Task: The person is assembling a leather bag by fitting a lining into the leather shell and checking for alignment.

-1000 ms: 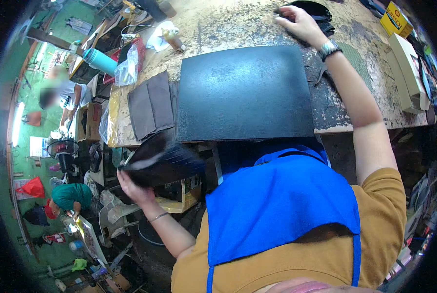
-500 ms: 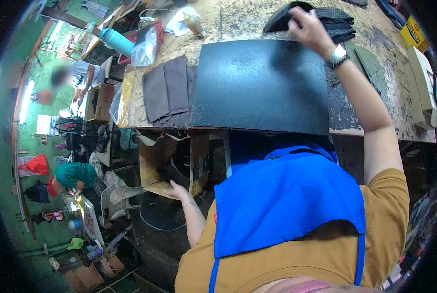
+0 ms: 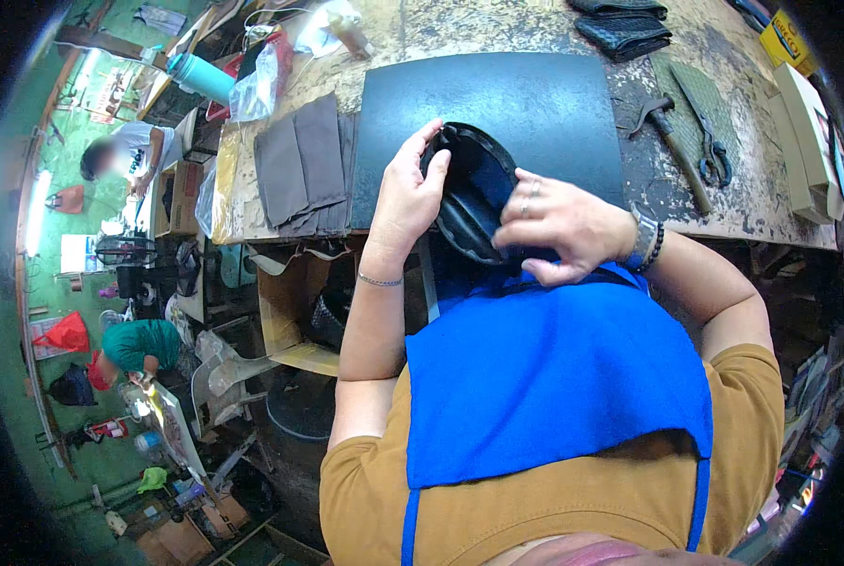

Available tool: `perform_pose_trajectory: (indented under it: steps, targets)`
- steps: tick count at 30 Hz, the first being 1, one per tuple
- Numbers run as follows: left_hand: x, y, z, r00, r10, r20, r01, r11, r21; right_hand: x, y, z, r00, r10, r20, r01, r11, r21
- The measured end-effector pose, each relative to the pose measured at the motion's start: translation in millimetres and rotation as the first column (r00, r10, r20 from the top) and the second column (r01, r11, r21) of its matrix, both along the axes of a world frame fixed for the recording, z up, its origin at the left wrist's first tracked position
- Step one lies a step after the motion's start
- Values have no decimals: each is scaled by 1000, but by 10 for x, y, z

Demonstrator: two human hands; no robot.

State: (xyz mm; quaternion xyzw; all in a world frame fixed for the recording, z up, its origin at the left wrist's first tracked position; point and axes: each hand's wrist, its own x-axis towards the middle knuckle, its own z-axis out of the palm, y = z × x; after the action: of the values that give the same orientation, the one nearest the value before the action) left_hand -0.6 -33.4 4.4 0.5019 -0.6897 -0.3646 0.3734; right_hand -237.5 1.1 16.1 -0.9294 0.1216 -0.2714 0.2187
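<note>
A black shoe upper [image 3: 455, 223], apparently leather, is tilted up above the near edge of the table, its oval opening facing me. My left hand [image 3: 413, 184] is closed on its left rim, thumb along the inside. From the right, my right hand [image 3: 568, 226] reaches over the opposite rim with fingers apart and touching the edge; the thumb stands away from them. Under and behind the upper lies a dark flat board [image 3: 488, 90]. More black woven pieces [image 3: 622, 33] are stacked at the far right of the board.
Brown-grey fabric pieces [image 3: 301, 160] lie left of the board. A hammer [image 3: 672, 151] and scissors [image 3: 710, 141] rest at the right, near a cardboard box [image 3: 799, 151]. Below the table edge an open carton [image 3: 285, 307] holds something black. Two people work at the left.
My right hand has come back from the far stack with a black upper. My left hand has risen from the carton and taken hold of it. The hammer and scissors are now uncovered.
</note>
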Motion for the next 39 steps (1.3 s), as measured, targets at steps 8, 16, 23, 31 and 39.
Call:
perform_pose_trajectory:
  steps: [8,16,23,31,39]
  targets:
    - [-106,93,-38,987,45,-154,-40,998,39,177,-538,-328,870,-494,5,421,747,514]
    - [38,-67,-226,894,-33,-447,186,934,304,118,-722,-159,962,-250,-107,272,875,400]
    - [37,51,-58,989,-145,35,141,985,99,91,-732,-256,952,-264,-157,307,848,433]
    - [-83,88,-31,989,-82,119,105,975,-195,118,-662,-240,954,-300,27,275,904,326]
    - [-60,1,-101,988,-154,29,156,956,-247,128,-630,-148,938,-345,33,336,928,162]
